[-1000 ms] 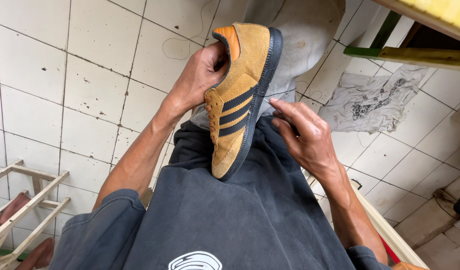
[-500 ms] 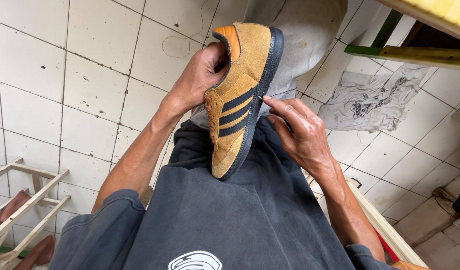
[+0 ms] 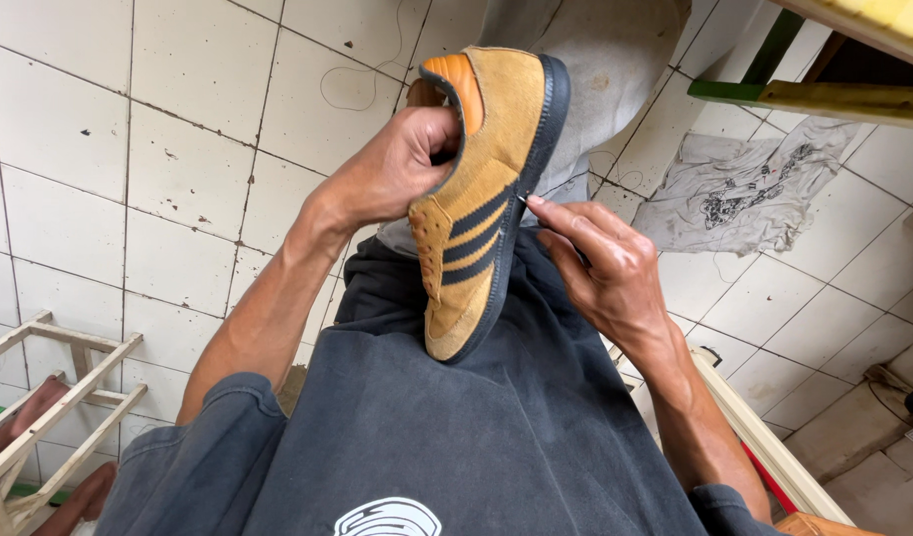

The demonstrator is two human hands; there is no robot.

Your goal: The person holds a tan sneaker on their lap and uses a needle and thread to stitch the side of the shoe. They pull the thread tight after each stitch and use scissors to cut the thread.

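Over the lap, shoe stands toe-down, left hand fingers curled into its collar, right hand at 3 o'clock pinching a thin needle at the sole seam midway, stitching looks underway, lower seam left

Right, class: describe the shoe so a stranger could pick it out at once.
Above the person's dark shirt, between the left hand and right hand, is the shoe. It is the only tan suede thing there, with dark side stripes and a dark sole.
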